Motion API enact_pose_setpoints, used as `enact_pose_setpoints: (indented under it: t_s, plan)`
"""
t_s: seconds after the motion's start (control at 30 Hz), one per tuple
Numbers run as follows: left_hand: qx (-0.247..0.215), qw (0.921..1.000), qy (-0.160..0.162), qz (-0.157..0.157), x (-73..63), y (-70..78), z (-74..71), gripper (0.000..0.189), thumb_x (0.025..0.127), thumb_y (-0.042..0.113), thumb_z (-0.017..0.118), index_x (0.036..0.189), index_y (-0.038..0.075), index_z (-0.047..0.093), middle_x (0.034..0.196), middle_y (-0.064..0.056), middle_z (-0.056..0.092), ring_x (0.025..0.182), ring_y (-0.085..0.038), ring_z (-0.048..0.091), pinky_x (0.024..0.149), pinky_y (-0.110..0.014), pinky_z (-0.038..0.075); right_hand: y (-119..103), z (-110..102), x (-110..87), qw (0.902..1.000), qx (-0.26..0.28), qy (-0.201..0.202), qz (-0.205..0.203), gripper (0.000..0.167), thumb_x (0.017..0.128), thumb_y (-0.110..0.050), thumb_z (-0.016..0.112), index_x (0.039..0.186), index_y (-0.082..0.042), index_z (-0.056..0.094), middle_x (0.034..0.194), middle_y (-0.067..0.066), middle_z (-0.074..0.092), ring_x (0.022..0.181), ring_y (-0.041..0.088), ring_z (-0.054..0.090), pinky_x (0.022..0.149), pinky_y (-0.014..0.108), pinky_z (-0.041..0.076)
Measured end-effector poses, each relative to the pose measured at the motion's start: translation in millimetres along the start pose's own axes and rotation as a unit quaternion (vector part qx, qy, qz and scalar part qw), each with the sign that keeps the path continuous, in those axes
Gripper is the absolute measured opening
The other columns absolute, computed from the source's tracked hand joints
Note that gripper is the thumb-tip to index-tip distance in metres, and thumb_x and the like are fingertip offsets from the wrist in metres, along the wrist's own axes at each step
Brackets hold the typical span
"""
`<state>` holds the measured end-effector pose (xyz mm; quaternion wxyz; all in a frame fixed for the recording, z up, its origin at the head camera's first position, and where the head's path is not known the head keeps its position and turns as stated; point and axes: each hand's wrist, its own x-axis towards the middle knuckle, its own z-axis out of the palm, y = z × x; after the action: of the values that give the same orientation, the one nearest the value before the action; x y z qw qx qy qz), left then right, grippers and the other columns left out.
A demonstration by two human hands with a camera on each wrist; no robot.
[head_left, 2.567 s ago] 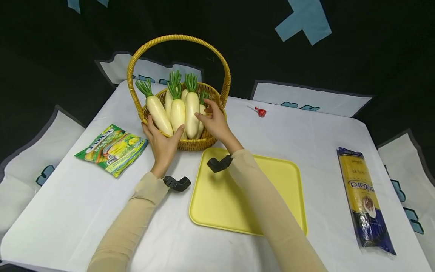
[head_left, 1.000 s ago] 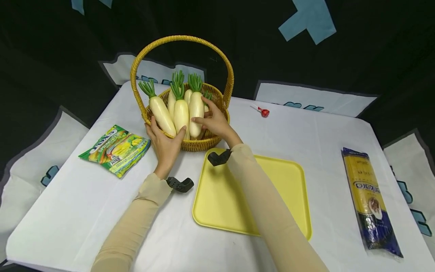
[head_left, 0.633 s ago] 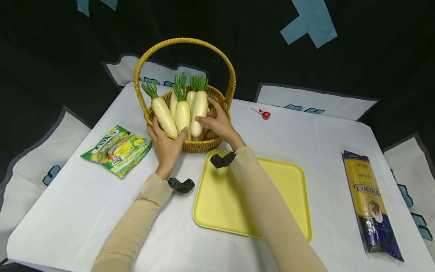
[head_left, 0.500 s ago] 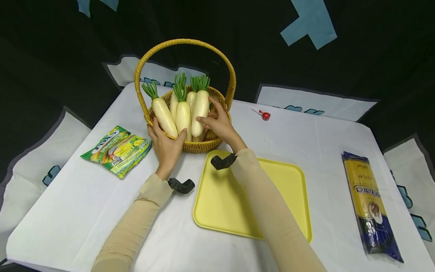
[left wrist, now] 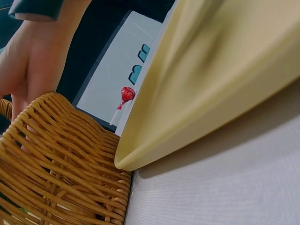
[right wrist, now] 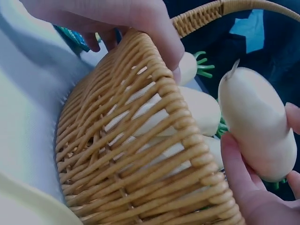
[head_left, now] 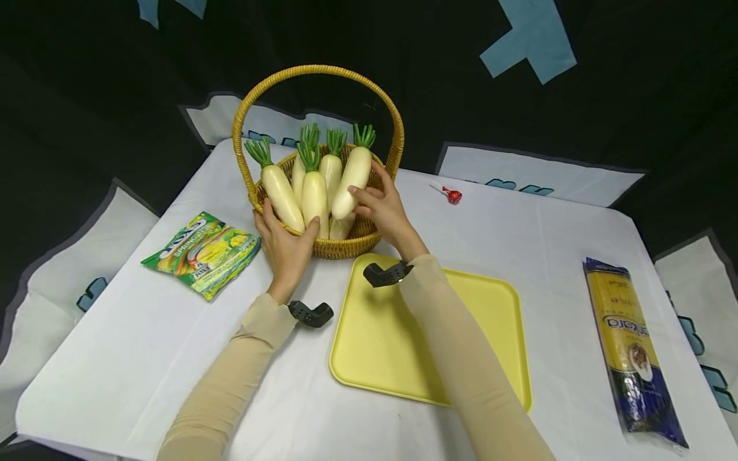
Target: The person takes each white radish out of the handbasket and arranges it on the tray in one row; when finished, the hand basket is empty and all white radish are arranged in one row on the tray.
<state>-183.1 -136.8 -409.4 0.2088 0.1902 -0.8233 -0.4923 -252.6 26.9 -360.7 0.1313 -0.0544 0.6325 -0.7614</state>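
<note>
My right hand (head_left: 389, 208) pinches a white radish (head_left: 352, 182) with green leaves between thumb and fingers. It tilts over the right side of a yellow wicker basket (head_left: 346, 248). The right wrist view shows its rounded root end, and this radish (right wrist: 258, 122) stands clear of the rim. Several other white radishes (head_left: 314, 198) lean in the basket, leaves up. My left hand (head_left: 286, 253) grips the basket's front-left rim, and in the right wrist view the left hand (right wrist: 140, 14) has its thumb over the rim.
A yellow tray (head_left: 386, 346) lies in front of the basket under my right forearm. Left of the basket is a green candy bag (head_left: 204, 256). A red lollipop (head_left: 453, 196) lies back right, and a yellow-blue pasta pack (head_left: 634, 352) at far right. The basket's tall handle (head_left: 317, 68) arches overhead.
My right hand has taken hold of the right-hand radish, lifted it a little and moved it right, away from the others. The left hand stays on the basket's rim.
</note>
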Motion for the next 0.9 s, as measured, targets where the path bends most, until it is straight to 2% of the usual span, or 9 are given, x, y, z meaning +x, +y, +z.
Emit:
enact_pose_setpoints:
  t_s: [0.13,0.33,0.5,0.6,0.7,0.9]
  plan:
    - [0.000,1.0000,0.000,-0.001,-0.5,-1.0,0.9,0.098,0.072,0.047,0.067,0.146,0.020,0.009,0.152,-0.018,-0.001,0.135,-0.040,0.017,0.107,-0.054,0.016,-1.7,-3.5,-2.3,0.9994,0.032,-0.014,0.009,0.069,0.086,-0.013,0.059,0.140,-0.035,0.023,0.107,0.012,0.057,0.089,0.017,0.061,0.076,0.028,0.051]
    - [-0.001,1.0000,-0.002,-0.003,-0.2,-1.5,0.7,0.098,0.072,0.048,0.067,0.146,0.021,0.009,0.152,-0.017,-0.002,0.135,-0.039,0.016,0.107,-0.054,0.016,-3.3,-9.1,-11.0,0.9967,0.067,-0.047,-0.002,0.067,0.088,-0.008,0.055,0.141,-0.034,0.023,0.106,0.011,0.057,0.096,0.018,0.059,0.079,0.029,0.050]
    - [-0.005,1.0000,-0.001,-0.002,0.7,-2.9,-0.9,0.098,0.072,0.049,0.066,0.146,0.021,0.008,0.152,-0.016,-0.002,0.136,-0.039,0.016,0.107,-0.055,0.016,-3.8,-17.6,-25.8,0.9933,0.086,-0.077,-0.001,0.065,0.090,-0.006,0.051,0.141,-0.034,0.023,0.120,0.018,0.052,0.101,0.018,0.058,0.080,0.029,0.050]
    - [-0.005,1.0000,0.001,0.001,1.2,-3.6,-1.5,0.097,0.072,0.049,0.066,0.146,0.022,0.008,0.152,-0.017,-0.002,0.136,-0.039,0.016,0.106,-0.055,0.017,-4.5,-24.2,-37.7,0.9919,0.087,-0.092,0.004,0.064,0.090,-0.006,0.049,0.141,-0.034,0.023,0.127,0.022,0.047,0.103,0.019,0.058,0.081,0.029,0.050]
    - [-0.002,1.0000,0.006,0.003,1.4,-4.5,-1.1,0.096,0.072,0.048,0.066,0.146,0.022,0.009,0.152,-0.017,0.000,0.135,-0.038,0.017,0.106,-0.054,0.018,-6.1,-31.1,-51.5,0.9919,0.080,-0.098,0.006,0.064,0.090,-0.004,0.048,0.141,-0.033,0.023,0.127,0.020,0.047,0.105,0.019,0.056,0.085,0.031,0.049]
    - [0.000,1.0000,0.002,0.007,1.6,-3.2,-0.4,0.096,0.073,0.048,0.065,0.146,0.020,0.009,0.151,-0.018,0.000,0.137,-0.036,0.015,0.107,-0.053,0.016,-10.4,-49.4,-84.0,0.9949,0.028,-0.096,0.010,0.068,0.090,-0.002,0.049,0.142,-0.033,0.018,0.117,0.012,0.051,0.104,0.015,0.057,0.087,0.031,0.048]
